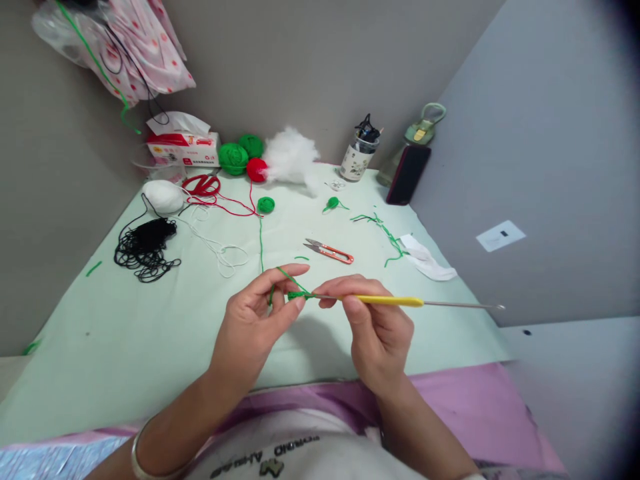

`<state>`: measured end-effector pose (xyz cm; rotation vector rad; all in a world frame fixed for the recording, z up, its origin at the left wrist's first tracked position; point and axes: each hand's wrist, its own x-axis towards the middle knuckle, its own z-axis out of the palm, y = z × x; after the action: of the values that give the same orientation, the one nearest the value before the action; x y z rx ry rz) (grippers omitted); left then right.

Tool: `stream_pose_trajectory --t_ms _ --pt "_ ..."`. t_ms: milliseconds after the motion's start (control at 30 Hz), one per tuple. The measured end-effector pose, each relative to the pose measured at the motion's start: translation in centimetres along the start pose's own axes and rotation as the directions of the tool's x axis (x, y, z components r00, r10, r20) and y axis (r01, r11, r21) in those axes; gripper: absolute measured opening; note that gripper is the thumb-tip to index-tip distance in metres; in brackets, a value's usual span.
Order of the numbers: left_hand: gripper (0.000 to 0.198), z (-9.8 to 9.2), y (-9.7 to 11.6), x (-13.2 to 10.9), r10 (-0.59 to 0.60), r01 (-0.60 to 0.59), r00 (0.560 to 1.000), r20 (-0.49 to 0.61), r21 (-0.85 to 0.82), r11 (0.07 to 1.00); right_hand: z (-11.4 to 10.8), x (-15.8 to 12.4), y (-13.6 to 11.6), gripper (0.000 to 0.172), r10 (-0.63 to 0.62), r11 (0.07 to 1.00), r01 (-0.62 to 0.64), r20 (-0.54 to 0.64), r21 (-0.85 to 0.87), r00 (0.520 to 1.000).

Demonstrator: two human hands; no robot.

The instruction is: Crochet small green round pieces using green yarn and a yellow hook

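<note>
Between thumb and fingers, my left hand [255, 317] pinches a small piece of green crochet [296, 295]. Green yarn [261, 243] runs over the raised left index finger and back across the table to a small green yarn ball [267, 205]. My right hand [377, 327] is closed around a crochet hook [395, 301] with a yellow handle and metal ends. Its left tip meets the green stitches; the other end points right. Just beyond the hands lie orange-handled thread snips [330, 251].
Black yarn [147, 247], a white yarn ball [163, 197] and red scissors [201, 187] lie at left. Along the back stand a tissue box [184, 148], white stuffing [291, 157], a pen cup [358, 157] and a phone [409, 175]. Green yarn scraps [387, 233] lie at right.
</note>
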<state>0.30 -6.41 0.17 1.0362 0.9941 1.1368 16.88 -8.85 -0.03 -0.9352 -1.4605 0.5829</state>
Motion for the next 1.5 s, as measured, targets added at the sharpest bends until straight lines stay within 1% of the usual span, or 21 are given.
stream_pose_trajectory --t_ms 100,167,233,267,300,333,400,467,533,600,667,767,833,900,967,1033,1100,1167,1267,1400,1500 --pt "0.026 0.4 -0.1 -0.4 0.05 -0.047 0.997 -0.052 0.058 0.997 0.0 0.0 0.3 0.027 -0.171 0.97 0.181 0.078 -0.163 0.982" --pt "0.031 0.7 0.0 -0.5 0.057 -0.053 0.995 -0.085 0.043 0.998 0.2 -0.1 0.8 0.029 -0.323 0.875 0.351 0.139 -0.333 0.936" --pt "0.041 0.8 0.1 -0.4 -0.026 0.022 0.999 -0.044 -0.082 0.996 0.3 -0.3 1.4 0.029 -0.439 0.757 0.466 0.173 -0.457 0.882" --pt "0.045 0.8 0.2 -0.2 -0.1 0.102 0.995 0.017 -0.171 0.98 0.4 -0.3 1.6 0.029 -0.453 0.737 0.476 0.172 -0.48 0.875" --pt "0.046 0.7 0.3 0.0 -0.176 0.194 0.98 0.09 -0.256 0.947 0.4 -0.4 1.7 0.029 -0.444 0.752 0.461 0.155 -0.471 0.882" --pt "0.044 0.5 0.5 0.2 -0.24 0.279 0.958 0.158 -0.323 0.904 0.4 -0.3 1.6 0.029 -0.4 0.807 0.406 0.11 -0.429 0.91" --pt "0.04 0.2 0.7 0.7 -0.303 0.369 0.927 0.22 -0.396 0.841 0.4 -0.1 1.4 0.024 -0.237 0.94 0.226 -0.015 -0.256 0.971" --pt "0.04 0.0 0.9 0.9 -0.292 0.348 0.937 0.193 -0.413 0.842 0.4 0.4 1.2 0.02 -0.045 0.999 0.043 -0.096 -0.024 0.994" --pt "0.041 0.0 0.9 0.9 -0.258 0.307 0.95 0.175 -0.384 0.871 0.5 0.8 1.1 0.019 0.058 0.992 -0.048 -0.089 0.114 0.994" --pt "0.04 0.3 0.8 0.7 -0.222 0.272 0.958 0.18 -0.341 0.9 0.7 0.9 1.1 0.017 0.064 0.99 -0.056 -0.058 0.129 0.996" --pt "0.039 0.6 0.5 0.4 -0.18 0.223 0.97 0.165 -0.307 0.925 0.9 0.8 1.0 0.016 0.021 0.998 -0.017 -0.056 0.067 0.998" --pt "0.041 0.9 0.2 0.3 -0.147 0.177 0.982 0.116 -0.317 0.932 0.9 0.1 0.9 0.024 -0.124 0.975 0.121 -0.004 -0.189 0.992" --pt "0.04 0.9 0.1 0.4 -0.206 0.248 0.967 0.15 -0.373 0.894 0.7 -0.2 0.9 0.031 -0.248 0.901 0.255 0.066 -0.351 0.966" --pt "0.036 0.6 0.1 0.6 -0.288 0.358 0.932 0.222 -0.427 0.83 0.4 -0.2 0.9 0.033 -0.284 0.89 0.286 0.061 -0.355 0.957" --pt "0.03 0.4 0.2 0.8 -0.33 0.41 0.911 0.246 -0.454 0.791 0.2 0.1 0.9 0.027 -0.18 0.965 0.168 -0.041 -0.201 0.983" --pt "0.026 0.2 0.2 0.9 -0.309 0.368 0.93 0.2 -0.448 0.815 0.2 0.5 0.9 0.021 -0.006 1.0 0.01 -0.115 0.028 0.993" --pt "0.026 0.4 0.2 0.8 -0.242 0.284 0.958 0.156 -0.388 0.877 0.3 0.7 1.1 0.017 0.105 0.977 -0.086 -0.087 0.194 0.991" --pt "0.027 0.6 0.1 0.6 -0.178 0.215 0.973 0.145 -0.302 0.929 0.5 0.7 1.2 0.014 0.152 0.963 -0.14 -0.036 0.231 0.988" --pt "0.024 0.6 -0.1 0.4 -0.155 0.184 0.977 0.146 -0.215 0.959 0.6 0.5 1.5 0.014 0.228 0.943 -0.21 -0.041 0.257 0.973" --pt "0.022 0.3 -0.2 0.4 -0.161 0.185 0.978 0.134 -0.192 0.964 0.3 0.7 1.8 0.016 0.345 0.848 -0.316 0.009 0.425 0.938" --pt "0.025 0.0 -0.3 0.4 -0.16 0.18 0.98 0.115 -0.199 0.963 0.2 0.8 1.6 0.019 0.354 0.829 -0.328 0.029 0.453 0.935"
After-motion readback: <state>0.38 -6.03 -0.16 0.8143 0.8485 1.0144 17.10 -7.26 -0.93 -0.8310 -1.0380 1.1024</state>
